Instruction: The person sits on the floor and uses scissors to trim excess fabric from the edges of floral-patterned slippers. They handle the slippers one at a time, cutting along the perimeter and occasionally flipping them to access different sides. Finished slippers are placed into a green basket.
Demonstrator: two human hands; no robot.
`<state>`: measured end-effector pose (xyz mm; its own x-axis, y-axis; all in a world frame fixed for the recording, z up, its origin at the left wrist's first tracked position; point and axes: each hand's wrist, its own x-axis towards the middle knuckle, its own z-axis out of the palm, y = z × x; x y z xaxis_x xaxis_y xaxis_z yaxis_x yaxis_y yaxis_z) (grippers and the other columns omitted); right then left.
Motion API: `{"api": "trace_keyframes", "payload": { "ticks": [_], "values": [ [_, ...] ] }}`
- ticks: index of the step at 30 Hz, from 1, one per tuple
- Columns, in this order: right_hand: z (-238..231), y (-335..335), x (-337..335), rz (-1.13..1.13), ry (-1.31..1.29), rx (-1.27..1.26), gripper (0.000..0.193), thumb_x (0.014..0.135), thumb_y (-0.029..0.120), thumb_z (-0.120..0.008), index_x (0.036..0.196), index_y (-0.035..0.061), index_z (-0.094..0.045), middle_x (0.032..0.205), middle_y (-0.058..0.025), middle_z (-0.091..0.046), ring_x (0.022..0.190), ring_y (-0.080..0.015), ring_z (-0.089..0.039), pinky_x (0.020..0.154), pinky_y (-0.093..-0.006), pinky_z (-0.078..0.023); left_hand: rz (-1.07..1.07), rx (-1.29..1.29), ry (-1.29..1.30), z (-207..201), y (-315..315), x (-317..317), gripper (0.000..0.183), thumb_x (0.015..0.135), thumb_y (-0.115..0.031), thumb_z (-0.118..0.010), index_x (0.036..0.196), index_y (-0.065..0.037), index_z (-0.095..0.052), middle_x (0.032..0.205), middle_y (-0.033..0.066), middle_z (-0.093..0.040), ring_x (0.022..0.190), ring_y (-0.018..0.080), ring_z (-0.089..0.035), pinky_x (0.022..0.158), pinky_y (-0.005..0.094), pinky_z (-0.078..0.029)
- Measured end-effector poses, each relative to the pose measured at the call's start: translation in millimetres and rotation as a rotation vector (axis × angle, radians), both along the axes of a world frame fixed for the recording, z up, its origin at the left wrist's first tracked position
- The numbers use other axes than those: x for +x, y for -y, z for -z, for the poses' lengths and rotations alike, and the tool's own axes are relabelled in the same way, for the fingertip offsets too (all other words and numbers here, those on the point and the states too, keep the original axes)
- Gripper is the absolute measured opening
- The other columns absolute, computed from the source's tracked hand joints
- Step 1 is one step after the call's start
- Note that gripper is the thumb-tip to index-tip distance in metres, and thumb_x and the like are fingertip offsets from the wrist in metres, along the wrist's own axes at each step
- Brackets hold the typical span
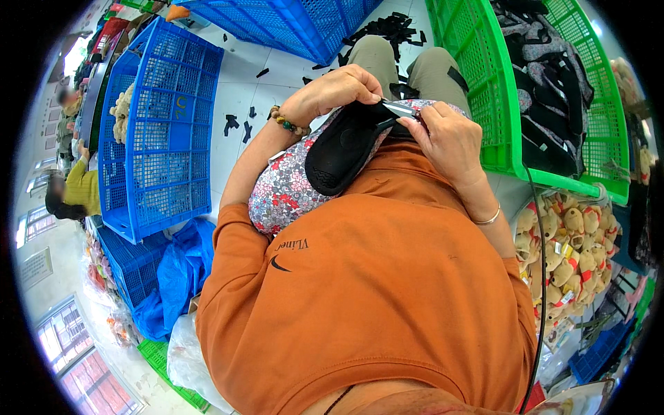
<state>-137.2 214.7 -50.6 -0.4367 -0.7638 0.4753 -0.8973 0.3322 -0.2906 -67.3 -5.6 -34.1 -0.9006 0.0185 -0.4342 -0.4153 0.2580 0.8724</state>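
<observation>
1. Because the floral cushion point(280, 190) lies across the lap, against the orange shirt point(366, 277), I'd say the body is serving as a work stand, leaving both hands for the finer handling.
2. From here the left hand point(335, 91) has thumb and forefinger pinched together, apparently on the edge of the black lining point(339, 152); that probably pulls the cloth taut.
3. The right hand point(446, 135) is closed around a small pointed metal tool, apparently thread snips point(399, 108), their tip directed at the left fingertips. Whether the blades are spread or pressed together, I can't tell.
4. The green crate point(508, 117) stands close on the right, filled with black-and-floral pieces point(546, 90), seemingly to put them within reach.
5. Its near rim limits how far the right hand could swing outward; a black cable point(543, 290) also hangs beside that elbow.
6. On the left there's more room: white floor tile point(238, 90), dotted with black scraps point(232, 124), separates the left forearm from the upright blue crate point(162, 166).
7. Ahead, another blue crate point(280, 28) limits forward reach beyond the knees point(373, 59).
</observation>
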Motion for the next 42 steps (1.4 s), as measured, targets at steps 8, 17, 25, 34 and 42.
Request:
{"api": "trace_keyframes", "payload": {
  "ticks": [8,17,25,34,42],
  "values": [
    [7.5,0.4,-4.8,0.122,0.206,-0.084,0.033,0.084,0.037,-0.062,0.072,0.0058,-0.062,0.066,-0.0086,-0.06,0.055,-0.0259,-0.057,0.046,-0.0333,-0.042,0.004,-0.037,-0.005,-4.2,2.4,0.0,0.014,0.08,-0.01,-0.058,0.084,0.001,-0.067,0.075,-0.0027,-0.061,0.07,0.0045,-0.053,0.063,0.0182,-0.041],
    [14.6,16.5,0.6,-0.142,1.062,-0.141,0.033,0.073,0.024,-0.075,0.072,-0.0037,-0.057,0.062,-0.002,-0.054,0.058,-0.0071,-0.048,0.051,-0.0252,-0.04,0.091,-0.208,-0.081,-11.3,1.0,-5.2,0.016,0.08,-0.009,-0.057,0.088,0.003,-0.065,0.077,-0.0017,-0.061,0.073,0.006,-0.054,0.068,0.0207,-0.043],
    [13.7,22.6,3.2,-0.206,1.604,-0.321,0.016,0.078,0.007,-0.067,0.088,-0.0021,-0.059,0.082,0.0008,-0.059,0.073,-0.0052,-0.053,0.065,-0.02,-0.044,0.042,-0.22,-0.084,-6.9,8.6,-2.2,0.016,0.081,-0.011,-0.058,0.085,0.003,-0.064,0.076,-0.0017,-0.061,0.071,0.0051,-0.053,0.066,0.0201,-0.043],
    [24.0,36.8,17.1,-0.156,1.488,-0.431,0.024,0.074,0.008,-0.073,0.09,-0.0011,-0.057,0.079,0.0019,-0.058,0.069,-0.0042,-0.051,0.061,-0.0188,-0.043,-0.005,-0.234,-0.171,-11.2,2.0,-6.4,0.013,0.081,-0.011,-0.062,0.084,0.002,-0.061,0.075,-0.0011,-0.06,0.069,0.0055,-0.052,0.062,0.0211,-0.043],
    [34.4,47.9,19.9,-0.126,1.489,-0.501,0.018,0.077,-0.001,-0.067,0.091,0.0008,-0.056,0.077,0.0047,-0.055,0.066,-0.0019,-0.049,0.059,-0.0164,-0.04,-0.004,-0.343,-0.193,-19.4,-5.1,-11.8,0.013,0.081,-0.01,-0.062,0.085,0.002,-0.061,0.075,-0.0007,-0.059,0.069,0.006,-0.051,0.061,0.0213,-0.042]
  ]
}}
